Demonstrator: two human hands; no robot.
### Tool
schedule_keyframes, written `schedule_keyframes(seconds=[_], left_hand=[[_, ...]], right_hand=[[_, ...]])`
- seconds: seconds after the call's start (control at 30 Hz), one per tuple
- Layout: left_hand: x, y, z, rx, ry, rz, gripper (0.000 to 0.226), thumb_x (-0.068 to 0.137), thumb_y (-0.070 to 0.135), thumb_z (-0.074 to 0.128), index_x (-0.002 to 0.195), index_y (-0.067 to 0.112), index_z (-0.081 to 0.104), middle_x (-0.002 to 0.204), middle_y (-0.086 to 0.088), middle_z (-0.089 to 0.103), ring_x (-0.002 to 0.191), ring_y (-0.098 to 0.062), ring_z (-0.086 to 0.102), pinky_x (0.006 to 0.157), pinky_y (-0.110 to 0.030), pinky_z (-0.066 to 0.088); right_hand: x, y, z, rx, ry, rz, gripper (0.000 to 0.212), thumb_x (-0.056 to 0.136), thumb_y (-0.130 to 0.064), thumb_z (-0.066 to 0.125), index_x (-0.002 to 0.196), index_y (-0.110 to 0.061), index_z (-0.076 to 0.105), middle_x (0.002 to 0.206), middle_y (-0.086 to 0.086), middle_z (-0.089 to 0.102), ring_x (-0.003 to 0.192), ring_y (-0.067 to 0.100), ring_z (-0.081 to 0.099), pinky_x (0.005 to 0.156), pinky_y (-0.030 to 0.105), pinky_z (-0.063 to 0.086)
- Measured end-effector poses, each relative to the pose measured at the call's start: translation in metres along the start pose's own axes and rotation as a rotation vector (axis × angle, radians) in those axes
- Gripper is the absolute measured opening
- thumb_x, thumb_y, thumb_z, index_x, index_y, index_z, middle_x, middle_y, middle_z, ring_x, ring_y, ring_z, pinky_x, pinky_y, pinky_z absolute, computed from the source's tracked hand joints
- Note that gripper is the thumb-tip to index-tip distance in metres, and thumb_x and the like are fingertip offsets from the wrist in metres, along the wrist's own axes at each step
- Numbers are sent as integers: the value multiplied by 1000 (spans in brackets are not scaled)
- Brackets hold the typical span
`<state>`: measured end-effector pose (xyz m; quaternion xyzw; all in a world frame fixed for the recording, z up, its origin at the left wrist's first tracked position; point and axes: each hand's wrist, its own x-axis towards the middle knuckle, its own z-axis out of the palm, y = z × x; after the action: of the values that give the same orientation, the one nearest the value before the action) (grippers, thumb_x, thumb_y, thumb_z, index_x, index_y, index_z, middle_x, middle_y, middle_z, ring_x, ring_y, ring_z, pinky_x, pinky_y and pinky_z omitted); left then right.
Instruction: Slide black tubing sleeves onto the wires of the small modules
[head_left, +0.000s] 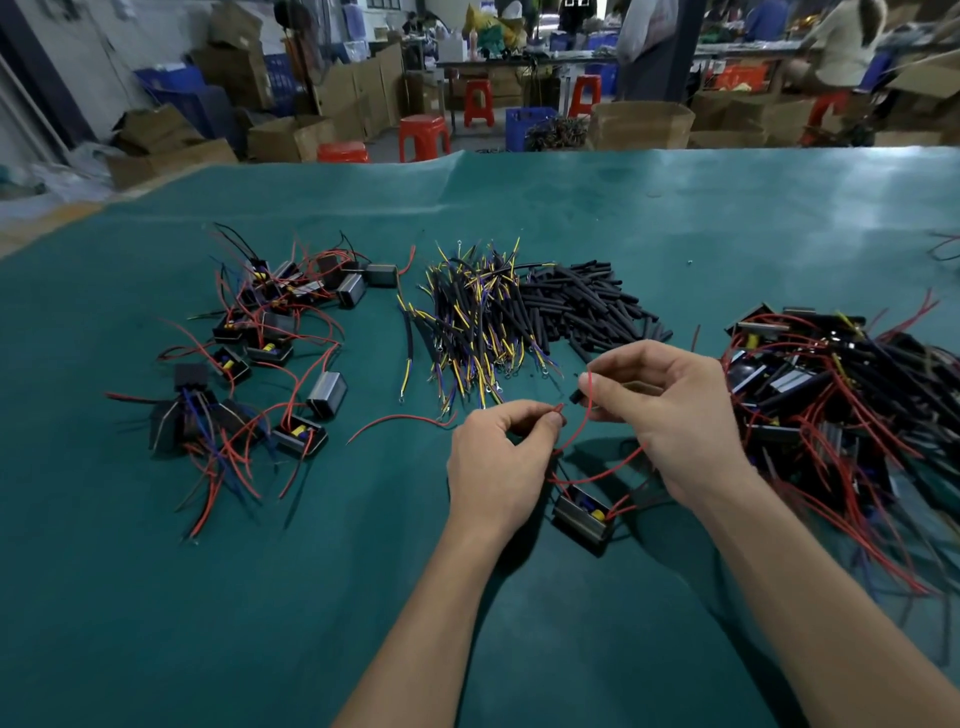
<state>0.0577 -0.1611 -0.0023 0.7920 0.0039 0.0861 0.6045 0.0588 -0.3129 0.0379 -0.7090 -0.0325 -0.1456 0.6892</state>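
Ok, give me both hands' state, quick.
Left hand: pinching the red wire near its tip.
Right hand: pinching a black tubing sleeve.

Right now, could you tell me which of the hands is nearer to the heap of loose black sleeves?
Right. The right hand sits just below the sleeve heap; the left hand is lower and further left.

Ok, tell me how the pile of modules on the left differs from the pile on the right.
The left pile is loosely spread, with single modules lying apart on the green mat; the right pile is heaped dense and tangled. The left pile shows bare red wires; the right pile shows many black lengths among its red wires. Both hold small black modules with red leads.
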Motion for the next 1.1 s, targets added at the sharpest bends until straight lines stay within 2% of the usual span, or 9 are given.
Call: schedule_keyframes(seconds=[0.17,0.27,0.37,0.53,0.67,0.8,0.97,1.1], left_hand=[[-2,1,0,24,-3,19,18,77,46,64,88,38,76,69,14,72,66,-11,63,77,-44,57],[-2,2,-1,22,3,12,21,77,45,65,86,32,79,72,14,74,71,-12,67,79,-43,57],[-2,1,-1,27,5,5,23,77,45,65,86,29,80,74,13,74,76,-14,69,80,-43,57],[-2,2,-1,35,8,16,23,78,44,65,87,29,79,75,13,75,78,-15,70,80,-43,57],[-2,3,-1,34,16,20,26,79,45,63,87,26,79,73,10,74,74,-15,68,78,-42,57],[-2,4,-1,25,34,31,26,79,43,62,85,24,78,73,11,74,70,-9,64,79,-39,56],[-3,3,-2,18,52,41,22,86,38,63,82,20,76,72,8,73,75,-16,69,79,-42,56],[-3,2,-2,35,53,64,19,89,35,65,83,22,77,73,11,73,73,-12,67,79,-39,56]], right_hand=[[-3,4,9,-144,1,-50,12,79,0,83,81,-8,75,70,9,75,62,20,71,63,29,60],[-3,4,9,-163,52,-96,16,80,-2,84,78,-16,75,69,6,75,63,24,72,66,37,62],[0,5,5,-177,87,-125,21,80,-4,84,75,-22,75,70,2,75,62,18,71,68,38,61],[-2,9,5,-173,57,-96,18,78,-6,86,75,-20,75,69,5,75,63,23,73,66,37,61],[-1,11,7,-75,100,-42,20,77,-5,87,71,-20,75,68,8,74,63,22,74,66,33,61],[-3,9,7,-34,71,5,19,76,-3,86,68,-15,73,67,12,73,62,25,72,64,35,61],[0,8,2,13,71,53,19,76,2,83,66,-8,70,66,16,71,61,29,71,64,37,61],[-2,12,9,65,63,91,24,76,4,84,63,-12,70,67,13,70,66,35,73,65,38,61]])
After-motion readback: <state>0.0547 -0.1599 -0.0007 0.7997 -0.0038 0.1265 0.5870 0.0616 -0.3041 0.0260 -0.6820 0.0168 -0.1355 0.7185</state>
